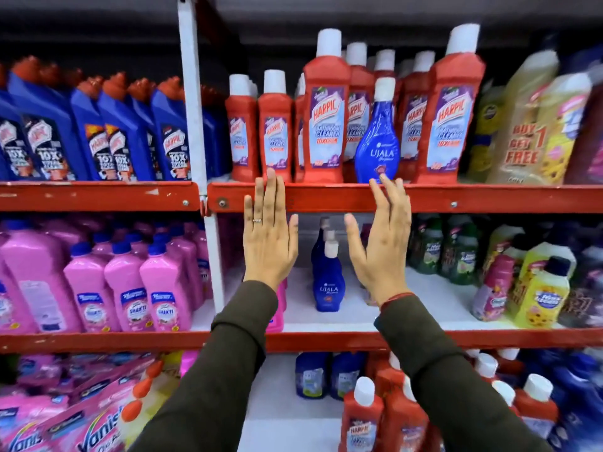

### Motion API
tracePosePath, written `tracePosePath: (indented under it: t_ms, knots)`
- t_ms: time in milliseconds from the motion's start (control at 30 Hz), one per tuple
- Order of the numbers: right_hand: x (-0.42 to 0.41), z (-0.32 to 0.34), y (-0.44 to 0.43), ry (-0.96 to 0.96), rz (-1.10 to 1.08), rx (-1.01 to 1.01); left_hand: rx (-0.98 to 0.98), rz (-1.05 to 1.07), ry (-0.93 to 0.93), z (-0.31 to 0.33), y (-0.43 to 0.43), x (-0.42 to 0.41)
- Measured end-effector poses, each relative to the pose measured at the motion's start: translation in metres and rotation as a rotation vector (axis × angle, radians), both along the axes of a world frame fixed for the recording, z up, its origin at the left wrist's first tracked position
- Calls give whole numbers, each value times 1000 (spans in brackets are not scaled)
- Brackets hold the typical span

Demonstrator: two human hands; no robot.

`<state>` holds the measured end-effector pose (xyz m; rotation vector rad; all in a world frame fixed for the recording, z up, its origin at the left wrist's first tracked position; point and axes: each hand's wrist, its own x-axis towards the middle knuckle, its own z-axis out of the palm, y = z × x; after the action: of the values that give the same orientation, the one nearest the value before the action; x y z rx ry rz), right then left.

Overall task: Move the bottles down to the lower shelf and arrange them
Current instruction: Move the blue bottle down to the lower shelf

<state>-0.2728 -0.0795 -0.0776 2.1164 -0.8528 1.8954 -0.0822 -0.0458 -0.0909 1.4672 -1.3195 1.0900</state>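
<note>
A blue Ujala bottle (378,138) with a white cap stands on the upper shelf (326,199) among red Harpic bottles (323,119). On the lower shelf (326,321), a short row of blue Ujala bottles (329,282) stands front to back on the white board. My left hand (269,236) and my right hand (380,243) are raised in front of the upper shelf's red edge, fingers spread, holding nothing. The right fingertips reach just under the upper blue bottle's base. The lower blue bottles show between my two hands.
Pink bottles (130,288) fill the lower shelf's left bay, green and yellow bottles (535,288) its right side. Blue Harpic bottles (98,132) stand upper left, yellow ones (522,125) upper right. A white upright post (195,109) divides the bays. More red bottles (365,419) stand on the bottom shelf.
</note>
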Motion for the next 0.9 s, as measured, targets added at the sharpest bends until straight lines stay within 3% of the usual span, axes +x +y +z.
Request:
tracePosePath:
  t_ms: [167, 367, 600, 900]
  knots:
    - [-19, 62, -27, -45, 60, 45, -41, 55, -27, 45, -19, -6]
    - [-24, 110, -55, 66, 209, 308, -36, 68, -48, 54, -30, -2]
    - [-29, 120, -61, 32, 292, 478, -54, 127, -87, 52, -32, 0]
    - [-29, 124, -52, -188, 455, 551, -63, 131, -99, 50, -35, 1]
